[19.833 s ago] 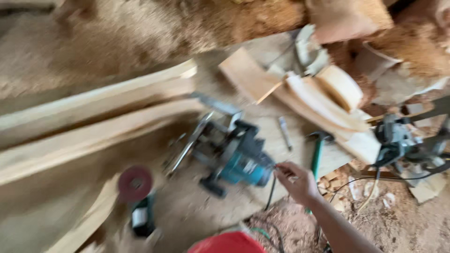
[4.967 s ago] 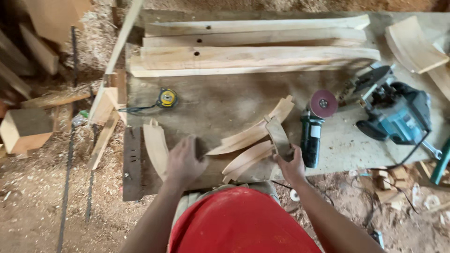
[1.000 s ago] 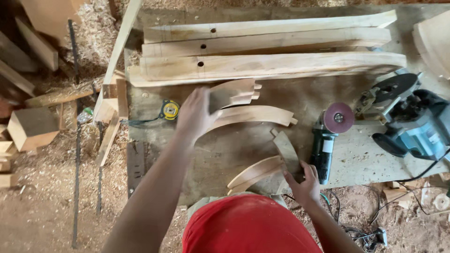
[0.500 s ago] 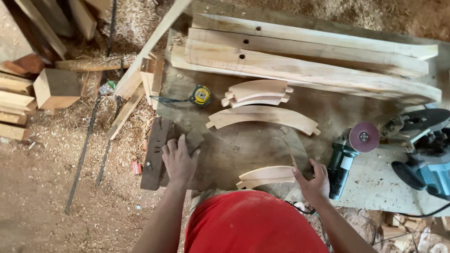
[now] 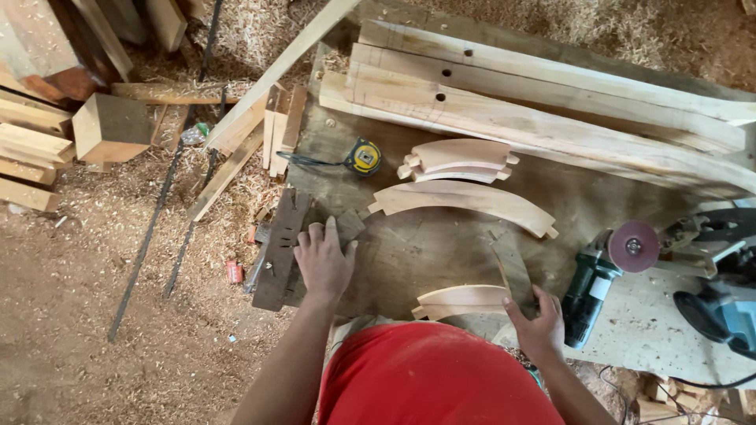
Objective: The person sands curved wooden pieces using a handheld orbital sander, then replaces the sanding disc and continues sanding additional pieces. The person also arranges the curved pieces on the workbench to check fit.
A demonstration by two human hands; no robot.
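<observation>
The right hand (image 5: 538,327) was closed around the near end of a flat narrow wooden strip (image 5: 512,271), which lay on the bench surface angling away from the fingers; the grip appeared meant to steady or shift it. Immediately to the inner side of that hand lay stacked curved pieces (image 5: 463,301), pale, smooth-sawn, arc-shaped, touching the strip's lower end. The left hand (image 5: 324,262) was laid flat, fingers spread, holding nothing, pressing on the worn bench top (image 5: 409,244) beside a dark rough plank (image 5: 277,248) at the bench edge; the posture suggested bracing.

Beyond both hands, a longer curved rail (image 5: 465,201) with notched ends lay alone, and further out a stack of shorter arcs (image 5: 458,157) lay just beside a yellow tape measure (image 5: 364,156). Farthest from the hands, long pale boards (image 5: 551,118) with drilled holes were laid side by side. Outboard of the right hand sat a green angle grinder (image 5: 602,271) with a reddish disc facing up, near a blue power tool (image 5: 720,307). Sawdust and offcuts covered the floor (image 5: 94,315) outboard of the left hand.
</observation>
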